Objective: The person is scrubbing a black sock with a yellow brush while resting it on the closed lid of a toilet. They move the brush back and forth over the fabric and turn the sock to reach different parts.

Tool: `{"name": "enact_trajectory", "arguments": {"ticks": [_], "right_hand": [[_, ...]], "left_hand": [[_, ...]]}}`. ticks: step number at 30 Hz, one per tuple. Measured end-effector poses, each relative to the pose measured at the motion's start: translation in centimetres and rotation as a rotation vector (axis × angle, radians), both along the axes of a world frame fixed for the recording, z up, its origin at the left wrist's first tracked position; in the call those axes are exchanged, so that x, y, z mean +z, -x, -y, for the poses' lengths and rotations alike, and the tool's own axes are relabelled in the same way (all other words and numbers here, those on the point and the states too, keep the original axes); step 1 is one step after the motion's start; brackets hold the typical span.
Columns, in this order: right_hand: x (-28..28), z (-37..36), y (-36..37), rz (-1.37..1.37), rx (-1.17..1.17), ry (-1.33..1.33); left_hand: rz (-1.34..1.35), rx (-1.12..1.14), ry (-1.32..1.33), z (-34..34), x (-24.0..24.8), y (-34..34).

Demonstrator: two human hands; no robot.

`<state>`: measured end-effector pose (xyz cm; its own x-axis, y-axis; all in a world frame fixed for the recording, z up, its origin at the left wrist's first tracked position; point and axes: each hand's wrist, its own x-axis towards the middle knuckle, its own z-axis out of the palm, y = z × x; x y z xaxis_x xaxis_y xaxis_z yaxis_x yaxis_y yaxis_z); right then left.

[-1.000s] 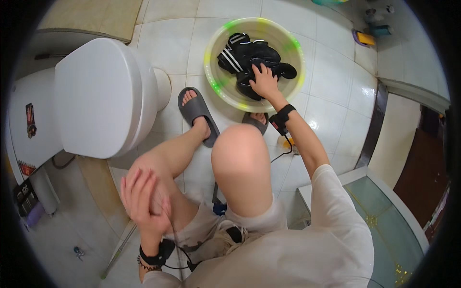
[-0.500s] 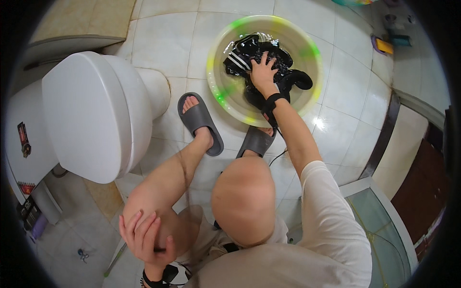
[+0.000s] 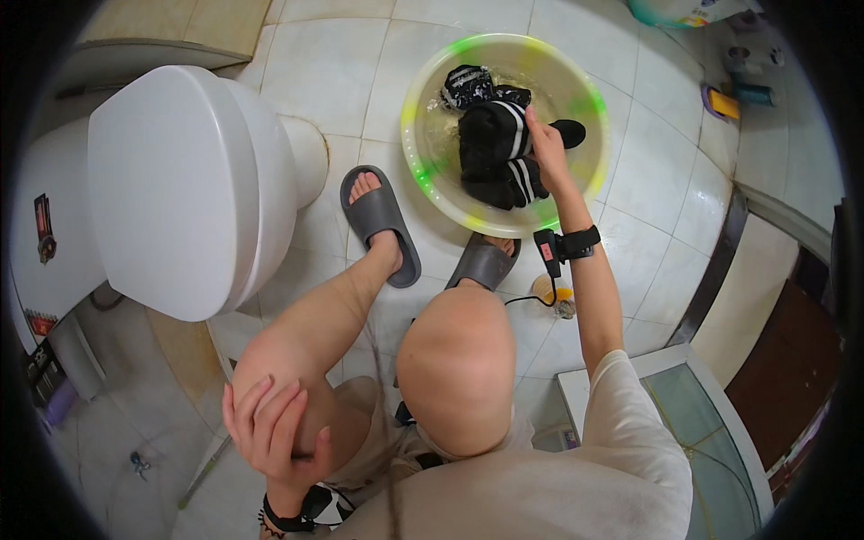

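In the head view, over in the basin, the right hand grips black striped cloth, though hidden fingers leave its tightness uncertain. The basin holds shallow water with the cloth bunched in it. Handling the wet cloth looks like the present step; the next move calls for a secure hold. The left hand rests, fingers loosely spread, on the left knee.

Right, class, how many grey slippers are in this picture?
2: the left slipper, nearest the toilet; the right slipper, between the basin and right knee, partly covered. Others could be hidden.
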<state>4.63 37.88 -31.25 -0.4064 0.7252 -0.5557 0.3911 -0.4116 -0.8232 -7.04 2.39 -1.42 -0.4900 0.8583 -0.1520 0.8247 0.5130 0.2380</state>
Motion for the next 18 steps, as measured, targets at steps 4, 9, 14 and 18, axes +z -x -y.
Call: {"name": "enact_trajectory", "arguments": {"ticks": [4,9,14,18], "right_hand": [[-0.9,-0.3,-0.2,0.303,0.152,-0.477],[-4.2,0.8,-0.3,0.450,0.368,-0.749],[-6.8,4.3,1.8,0.887,0.678,-0.946],[-7.2,4.6,2.2,0.985,0.822,-0.963]], "left_hand": [[-0.014,0.002,0.007,0.0,-0.1,0.0],[-0.017,-0.006,0.040,-0.1,-0.1,-0.1],[-0.047,-0.025,0.074,-0.3,0.0,-0.2],[-0.074,0.004,0.084,-0.4,0.1,-0.4]]}}
